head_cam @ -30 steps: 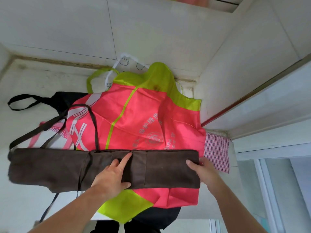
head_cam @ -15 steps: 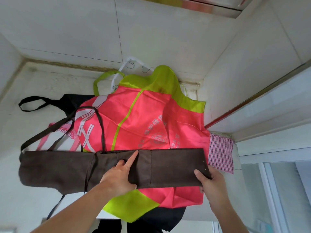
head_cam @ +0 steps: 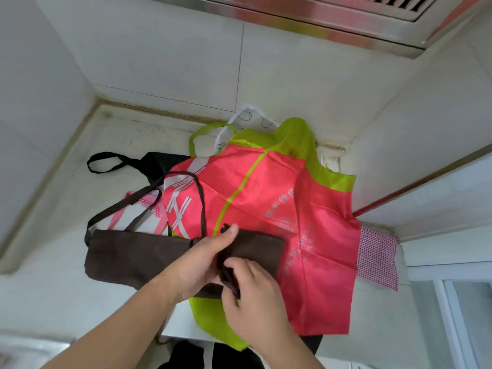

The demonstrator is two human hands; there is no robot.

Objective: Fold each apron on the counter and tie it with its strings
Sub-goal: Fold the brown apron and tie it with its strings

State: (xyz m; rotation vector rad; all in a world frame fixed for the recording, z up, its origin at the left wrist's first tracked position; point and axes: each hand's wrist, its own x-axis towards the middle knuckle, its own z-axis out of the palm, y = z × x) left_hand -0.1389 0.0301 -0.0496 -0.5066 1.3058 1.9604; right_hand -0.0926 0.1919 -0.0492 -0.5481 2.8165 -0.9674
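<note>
A: Head view. Where are the edges and free room?

B: The counter [head_cam: 80,198] sits in a tiled corner, walls at the back and right. Bare surface lies to the left of the pile; the near edge runs under the forearms.

A: Position and axis of the brown apron [head_cam: 138,255]?

B: It lies folded into a band, long axis left to right, across the pink-and-green apron [head_cam: 269,198]. Its right end is doubled back toward the middle. Its brown strings [head_cam: 201,198] loop away toward the back wall.

A: Hand states?

B: The left hand [head_cam: 202,259] rests on the band's middle, thumb up, fingers curled on the fabric. The right hand [head_cam: 250,286] pinches bunched brown cloth just beside it.

A: Anything obscured?

B: A black apron [head_cam: 159,162] and checked cloth [head_cam: 376,258] are mostly covered. The fold under the hands is hidden.
</note>
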